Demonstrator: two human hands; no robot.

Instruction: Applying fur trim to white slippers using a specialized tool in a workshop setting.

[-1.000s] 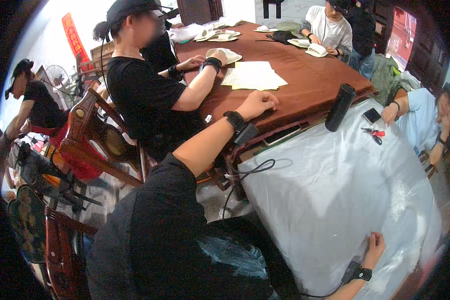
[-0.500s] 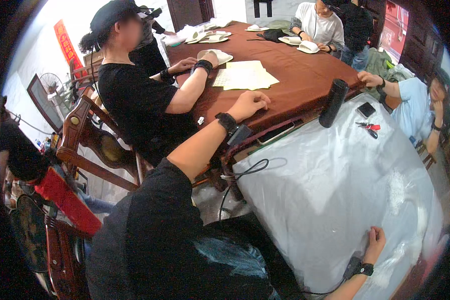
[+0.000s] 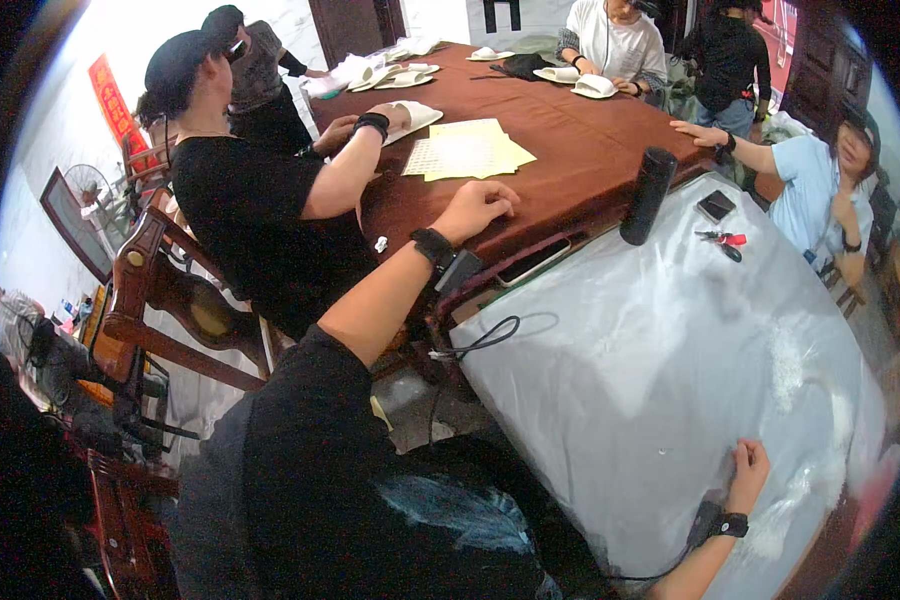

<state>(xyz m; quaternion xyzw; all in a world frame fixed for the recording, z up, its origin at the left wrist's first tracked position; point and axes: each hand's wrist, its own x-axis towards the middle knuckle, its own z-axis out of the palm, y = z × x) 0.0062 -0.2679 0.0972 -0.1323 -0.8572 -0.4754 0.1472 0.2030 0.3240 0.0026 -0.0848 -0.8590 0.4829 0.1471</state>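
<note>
My left hand [image 3: 477, 212] rests at the near edge of the brown cloth-covered table [image 3: 560, 130], its fingers loosely bent and holding nothing. Just beyond it lie yellow printed sheets [image 3: 470, 150]. My right hand [image 3: 748, 478] lies on the plastic-covered table [image 3: 610, 400] at the lower right. Its fingers are relaxed and slightly apart, with nothing visible in them. Both wrists wear black straps with small devices. Between the two surfaces stands a black cylinder [image 3: 649, 195], far from both hands. A flat phone-like device [image 3: 533, 265] lies at the table edge near my left wrist.
A phone [image 3: 716, 206] and a bunch of keys [image 3: 735, 241] lie on the plastic. A black cable [image 3: 490, 340] loops over its left edge. People sit or stand around, one at left handling a white slipper [image 3: 422, 112]. More slippers [image 3: 405, 77] lie farther back. A carved wooden chair [image 3: 185, 290] stands left.
The whole view has shifted slightly, moving the tables leftward in the picture. Both my hands keep their places. The person at right has lifted their head; another at far right now stands more visibly.
</note>
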